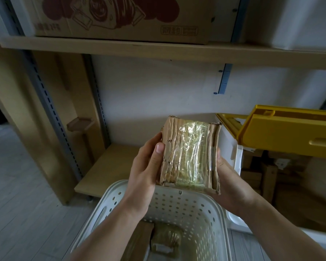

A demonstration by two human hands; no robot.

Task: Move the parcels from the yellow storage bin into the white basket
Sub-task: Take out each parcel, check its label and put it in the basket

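The left hand (147, 166) grips the parcel's (190, 155) left edge, thumb laid on its front face, while the right hand (228, 178) cups it from beneath and from the right, fingers hidden behind the card. Held between both hands, the parcel hangs above the far rim of the basket (186, 210), probably so it can be lowered straight in. It is worn corrugated card wrapped in clear tape; no label shows on the face in view. Two parcels (158, 240) already lie on the basket floor, one bearing a small pale sticker too blurred to read. At the right, the bin (282, 134) sits tilted above a stack of cardboard pieces. On the upper shelf (158, 51) stands a carton (120, 16) printed with dark red artwork and characters that cannot be read.
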